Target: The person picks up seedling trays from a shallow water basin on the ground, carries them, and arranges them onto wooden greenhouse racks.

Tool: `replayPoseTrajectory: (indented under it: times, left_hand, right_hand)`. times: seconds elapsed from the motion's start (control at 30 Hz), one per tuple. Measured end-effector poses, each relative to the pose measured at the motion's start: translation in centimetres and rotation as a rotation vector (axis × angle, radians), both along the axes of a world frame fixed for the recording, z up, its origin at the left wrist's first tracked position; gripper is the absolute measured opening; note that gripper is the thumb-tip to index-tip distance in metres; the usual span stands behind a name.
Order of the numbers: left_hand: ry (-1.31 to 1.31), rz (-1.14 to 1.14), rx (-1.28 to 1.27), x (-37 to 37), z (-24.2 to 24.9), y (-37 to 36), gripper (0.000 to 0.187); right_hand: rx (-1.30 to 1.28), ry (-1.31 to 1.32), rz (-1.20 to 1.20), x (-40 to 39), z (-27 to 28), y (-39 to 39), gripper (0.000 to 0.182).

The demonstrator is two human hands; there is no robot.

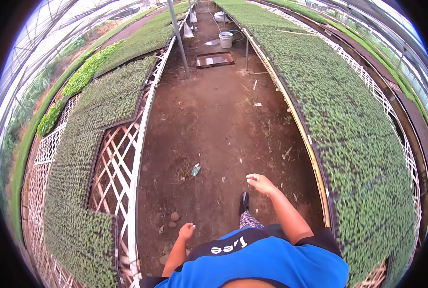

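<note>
My left hand [187, 231] hangs low over the dirt path [209, 125], nearest the bench on the left. It looks empty, its fingers loosely bent and slightly apart. Further forward, my right hand [261, 184] is in the air above the path, on the side of the right-hand bench. Nothing shows in it, and a small gap separates its half-curled fingers. Seedling trays [75, 173] cover much of the left bench, while a dense bed of seedlings [338, 129] fills the right one. Neither hand touches the plants.
White lattice [115, 168] shows between the left trays. A metal post [179, 41] rises by the path. Farther along are a shallow brown tray [215, 59] and a white bucket [226, 40] with a hose. Stones [175, 216] and a crumpled scrap [195, 170] lie on the ground.
</note>
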State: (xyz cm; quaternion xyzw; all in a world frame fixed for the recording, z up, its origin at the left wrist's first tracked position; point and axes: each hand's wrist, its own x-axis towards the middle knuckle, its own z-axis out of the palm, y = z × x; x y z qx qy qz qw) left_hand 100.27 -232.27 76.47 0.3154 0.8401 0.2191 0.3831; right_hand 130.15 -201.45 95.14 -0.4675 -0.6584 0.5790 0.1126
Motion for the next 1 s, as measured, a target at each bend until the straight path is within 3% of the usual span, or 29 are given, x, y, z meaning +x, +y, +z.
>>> replayPoseTrajectory:
  times: [0.07,0.13,0.17,0.2,0.3,0.33,0.37,0.47,0.53,0.57,0.63,0.7,0.77,0.8,0.83,0.87,0.9,0.93,0.97,1.0]
  left_hand:
    - [-0.081,0.147,-0.069,-1.2,0.5,2.6,0.032]
    - [-0.033,0.147,-0.189,-3.4,-1.1,3.6,0.031]
    - [-0.019,0.160,-0.222,-4.7,-5.8,3.1,0.030]
    - [-0.006,0.172,-0.255,-5.4,-7.4,3.9,0.029]
    - [0.299,-0.333,-0.424,-8.0,-6.2,9.8,0.029]
    - [-0.089,0.298,-0.122,-8.1,-6.4,11.5,0.028]
    - [-0.139,0.475,-0.091,-8.4,-6.2,14.2,0.028]
    - [-0.139,0.615,-0.087,-8.3,3.8,28.0,0.030]
    - [0.122,0.029,-0.204,-12.7,-7.7,28.2,0.032]
    - [0.286,-0.223,-0.208,-14.4,-9.9,29.9,0.033]
    - [0.284,-0.299,-0.252,-18.7,-12.1,35.5,0.034]
    - [0.296,-0.382,-0.298,-24.7,-12.1,41.6,0.036]
    - [0.281,-0.464,-0.342,-27.8,-12.3,48.0,0.037]
    - [0.238,-0.370,-0.281,-30.9,-11.1,52.3,0.036]
    - [0.194,-0.279,-0.215,-33.6,-6.1,58.3,0.034]
    - [0.403,-0.683,-0.260,-37.4,-5.1,63.9,0.034]
    - [0.348,-0.477,-0.234,-40.3,-4.6,69.2,0.031]
    - [0.296,-0.268,-0.182,-43.2,-3.9,74.6,0.028]
    - [0.069,0.099,-0.004,-45.0,-2.0,80.0,0.020]
    - [0.120,0.114,-0.086,-46.2,2.5,86.3,0.026]
  right_hand:
    - [0.051,0.024,0.015,-1.8,-0.7,6.0,0.036]
    - [0.096,0.016,0.031,-3.8,0.2,12.4,0.036]
    - [0.108,-0.003,0.039,-5.2,0.6,15.1,0.036]
    - [0.122,-0.024,0.047,-6.7,1.0,17.8,0.036]
    - [0.100,0.054,0.172,-12.6,2.0,24.9,0.035]
    - [0.142,0.054,0.255,-14.9,2.3,26.8,0.036]
    - [0.181,0.052,0.340,-17.2,2.4,28.6,0.037]
    - [0.182,0.131,0.578,-26.0,2.2,37.3,0.041]
    - [0.123,0.212,0.637,-30.4,0.8,42.5,0.042]
    - [0.116,0.170,0.620,-32.0,0.3,45.8,0.042]
    - [0.259,0.051,0.487,-34.0,-2.1,52.3,0.041]
    - [0.436,-0.115,0.367,-33.8,-6.9,59.1,0.039]
    - [0.394,-0.363,0.414,-30.3,-9.8,65.4,0.036]
    - [0.371,-0.392,0.334,-27.4,-14.5,68.5,0.035]
    - [0.224,-0.533,0.224,-25.5,-13.2,70.2,0.034]
    - [0.264,-0.576,0.049,-23.1,-13.1,71.2,0.035]
    - [0.262,-0.726,-0.060,-19.9,-17.0,72.9,0.032]
    - [0.289,-0.974,0.188,-15.6,-22.2,74.8,0.032]
    - [0.295,-1.031,0.105,-12.7,-24.0,75.3,0.034]
    - [0.026,-0.946,-0.182,-10.0,-25.9,76.0,0.031]
